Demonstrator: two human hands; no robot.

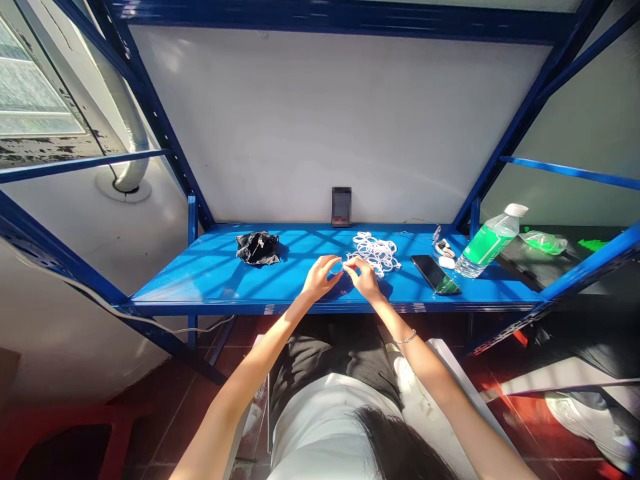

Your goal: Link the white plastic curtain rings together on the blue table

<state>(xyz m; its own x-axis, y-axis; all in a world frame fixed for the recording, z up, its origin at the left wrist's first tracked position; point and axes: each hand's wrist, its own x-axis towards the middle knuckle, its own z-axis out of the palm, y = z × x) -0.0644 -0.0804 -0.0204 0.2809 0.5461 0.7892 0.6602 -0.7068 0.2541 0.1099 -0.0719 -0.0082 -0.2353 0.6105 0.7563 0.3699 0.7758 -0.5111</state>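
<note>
Over the front of the blue shelf, my left hand and my right hand meet, both pinching a small white ring between their fingertips. Just behind my right hand lies a heap of white rings, linked or tangled together. A thin bracelet sits on my right wrist.
A crumpled black bag lies at the shelf's left. A small dark device leans on the back wall. To the right are a black phone, a white earbud case and a green-labelled water bottle. Blue frame posts flank the shelf.
</note>
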